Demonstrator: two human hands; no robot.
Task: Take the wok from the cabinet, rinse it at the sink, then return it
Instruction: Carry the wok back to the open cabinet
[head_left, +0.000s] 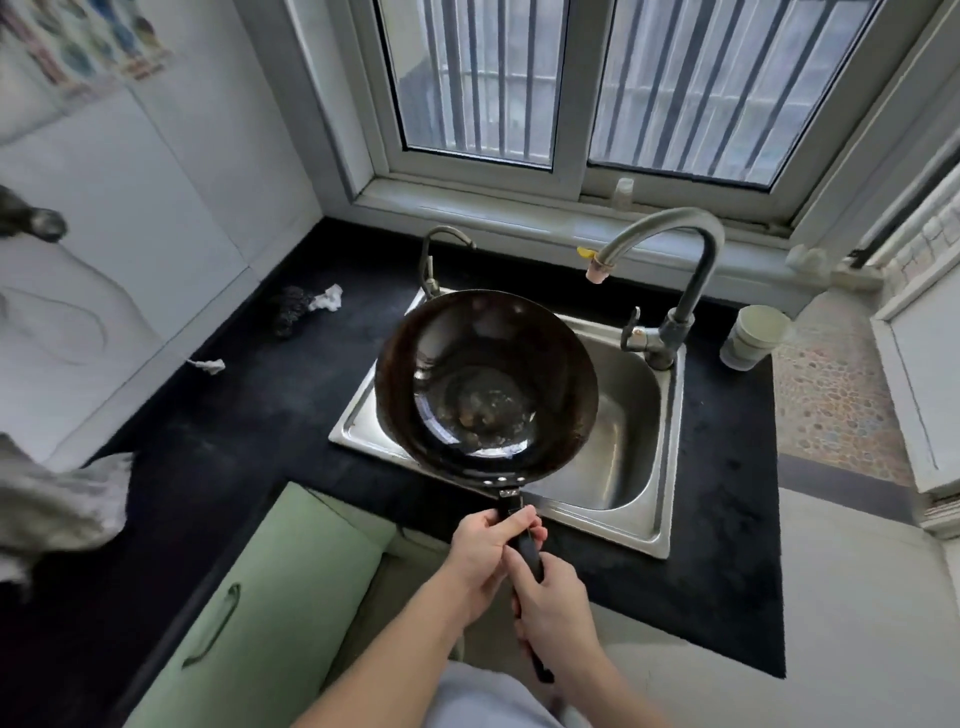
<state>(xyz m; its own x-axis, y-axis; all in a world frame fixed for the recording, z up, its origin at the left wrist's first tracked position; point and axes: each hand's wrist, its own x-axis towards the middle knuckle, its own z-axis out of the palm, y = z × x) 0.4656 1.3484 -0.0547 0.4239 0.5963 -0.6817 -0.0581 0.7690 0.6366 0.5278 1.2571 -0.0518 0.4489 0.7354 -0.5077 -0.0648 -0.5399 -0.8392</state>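
Far left on the dark counter (249, 395) lie a grey cloth (57, 509), a dark scrubber w/ a white scrap (304, 306) and another white scrap (208, 365): all well clear of the work, leave them. Below, the green cabinet door (270, 587) stands ajar, so mind hips & knees when stepping in. Centre: the wok (485, 387) hangs over the left part of the sink (623, 426), tipped toward the person, bowl facing up, some residue or wet sheen at the bottom; can't tell which. Left hand (483, 551) is wrapped round the handle (524, 551) near the rivets, right hand (550, 608) is closed on it further back, both hands together, one behind the other. To the right the tap (670, 239) ends w/ its spout beyond the wok's rim, no water visible. Judgement: rinse step, approx. midway thru the task. To do it well, shift the wok right so the bowl sits under the spout, keep the front hand close to the bowl for control, free the back hand for the lever (631, 325), and tip slowly so runoff lands in the basin, not on the counter.
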